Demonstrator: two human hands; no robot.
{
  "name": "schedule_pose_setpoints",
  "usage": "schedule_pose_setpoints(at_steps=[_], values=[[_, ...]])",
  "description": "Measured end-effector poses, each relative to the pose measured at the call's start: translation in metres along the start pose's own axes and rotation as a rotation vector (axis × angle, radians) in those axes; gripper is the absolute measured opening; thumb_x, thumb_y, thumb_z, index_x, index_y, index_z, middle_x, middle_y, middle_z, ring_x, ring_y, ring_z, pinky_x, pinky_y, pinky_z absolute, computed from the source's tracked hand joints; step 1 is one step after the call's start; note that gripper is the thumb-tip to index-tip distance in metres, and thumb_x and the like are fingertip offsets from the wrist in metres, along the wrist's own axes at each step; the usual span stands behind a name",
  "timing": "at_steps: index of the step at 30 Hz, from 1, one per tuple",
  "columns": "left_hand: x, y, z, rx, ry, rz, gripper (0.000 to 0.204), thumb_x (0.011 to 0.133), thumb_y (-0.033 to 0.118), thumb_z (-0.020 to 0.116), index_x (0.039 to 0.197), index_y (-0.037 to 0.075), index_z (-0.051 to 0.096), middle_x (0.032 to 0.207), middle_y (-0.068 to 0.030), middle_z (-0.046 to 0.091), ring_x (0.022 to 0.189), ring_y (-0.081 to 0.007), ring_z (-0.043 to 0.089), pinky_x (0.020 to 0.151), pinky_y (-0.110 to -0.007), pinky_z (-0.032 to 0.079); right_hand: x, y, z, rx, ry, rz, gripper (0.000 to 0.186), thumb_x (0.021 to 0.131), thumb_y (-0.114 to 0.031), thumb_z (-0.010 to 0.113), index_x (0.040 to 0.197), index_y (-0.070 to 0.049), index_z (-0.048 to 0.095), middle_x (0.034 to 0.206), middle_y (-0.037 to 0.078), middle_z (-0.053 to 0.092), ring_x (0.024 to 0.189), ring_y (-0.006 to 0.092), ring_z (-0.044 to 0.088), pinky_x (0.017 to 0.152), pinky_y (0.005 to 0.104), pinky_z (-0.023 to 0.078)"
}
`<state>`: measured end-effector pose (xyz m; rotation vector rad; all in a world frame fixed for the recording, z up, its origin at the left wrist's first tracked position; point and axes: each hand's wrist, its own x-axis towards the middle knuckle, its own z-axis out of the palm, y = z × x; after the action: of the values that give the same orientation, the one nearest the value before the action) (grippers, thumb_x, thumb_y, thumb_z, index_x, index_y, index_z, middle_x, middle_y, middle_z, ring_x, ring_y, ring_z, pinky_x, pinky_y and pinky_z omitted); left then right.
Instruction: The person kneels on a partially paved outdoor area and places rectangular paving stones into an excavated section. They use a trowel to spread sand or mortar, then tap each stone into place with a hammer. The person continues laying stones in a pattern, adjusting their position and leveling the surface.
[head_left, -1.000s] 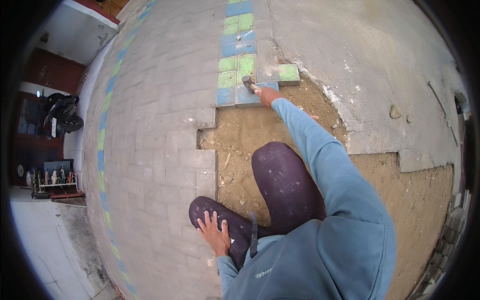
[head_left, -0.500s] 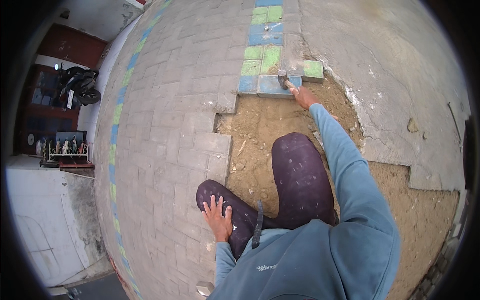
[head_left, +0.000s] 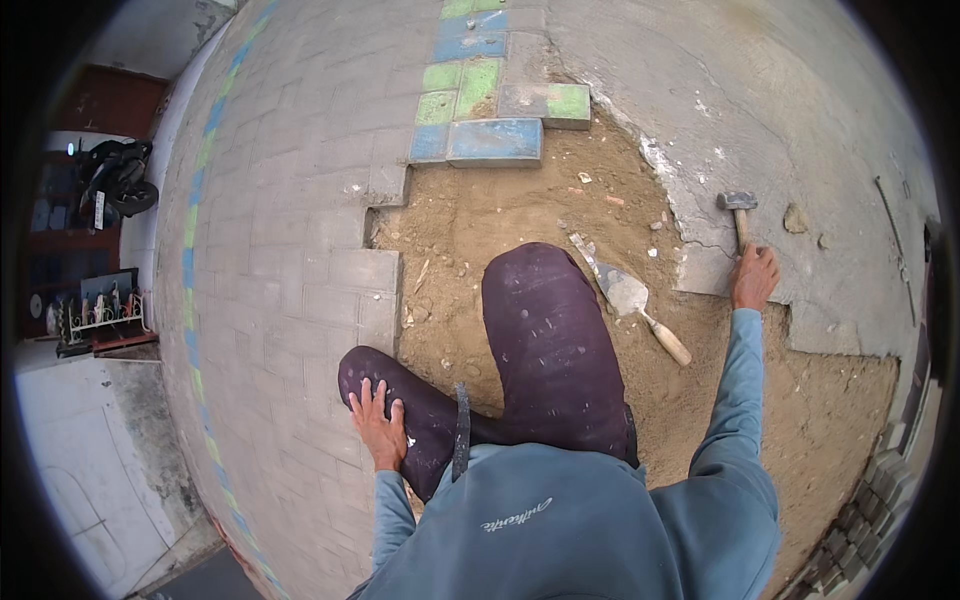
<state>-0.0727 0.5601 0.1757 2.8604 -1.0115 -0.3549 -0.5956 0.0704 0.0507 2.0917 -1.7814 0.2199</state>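
Observation:
My right hand (head_left: 755, 275) is closed round the wooden handle of a small club hammer (head_left: 738, 202), whose grey metal head lies on or just above the concrete slab (head_left: 730, 130) on the right. Fingers spread, my left hand (head_left: 380, 425) rests flat on my left knee. On the sand (head_left: 480, 215) beside my right knee lies a pointing trowel (head_left: 628, 294) with a wooden handle. Ahead, a blue-painted paving block (head_left: 497, 143) sits at the edge of the laid blocks, in front of a green-ended block (head_left: 568, 104).
Grey pavers (head_left: 290, 250) cover the left. A stone (head_left: 795, 218) and a thin metal rod (head_left: 895, 245) lie on the concrete. Stacked blocks (head_left: 860, 510) stand at the lower right. A motorcycle (head_left: 118, 180) is parked by the far-left wall.
My right hand has carried the hammer from the blue block rightward to the concrete. The trowel has come into sight. The view has shifted right; my left hand stays on the knee.

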Motion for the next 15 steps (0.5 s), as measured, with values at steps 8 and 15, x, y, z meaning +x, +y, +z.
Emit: schedule_pose_setpoints(at_steps=[8, 15], values=[[-0.014, 0.009, -0.013, 0.083, 0.018, 0.028, 0.052, 0.095, 0.023, 0.065, 0.145, 0.014, 0.057, 0.164, -0.0107, 0.037, 0.153, -0.0464, 0.020, 0.124, -0.056, 0.017, -0.163, -0.088, -0.070, 0.519, -0.513, -0.160, 0.034, 0.095, -0.030, 0.069, 0.118, -0.007, 0.063, 0.104, 0.018, 0.054, 0.099, 0.0368, 0.056, 0.083, 0.0469, 0.045], [-0.027, 0.012, -0.049, 0.020, 0.039, 0.005, 0.045, 0.099, 0.021, 0.063, 0.141, 0.008, 0.060, 0.155, -0.0136, 0.049, 0.149, -0.0434, 0.031, 0.123, -0.053, 0.024, -0.105, -0.105, -0.074, 0.701, -0.745, -0.142, 0.030, 0.100, -0.030, 0.062, 0.113, -0.004, 0.054, 0.106, 0.023, 0.055, 0.094, 0.0432, 0.059, 0.083, 0.0515, 0.046]])
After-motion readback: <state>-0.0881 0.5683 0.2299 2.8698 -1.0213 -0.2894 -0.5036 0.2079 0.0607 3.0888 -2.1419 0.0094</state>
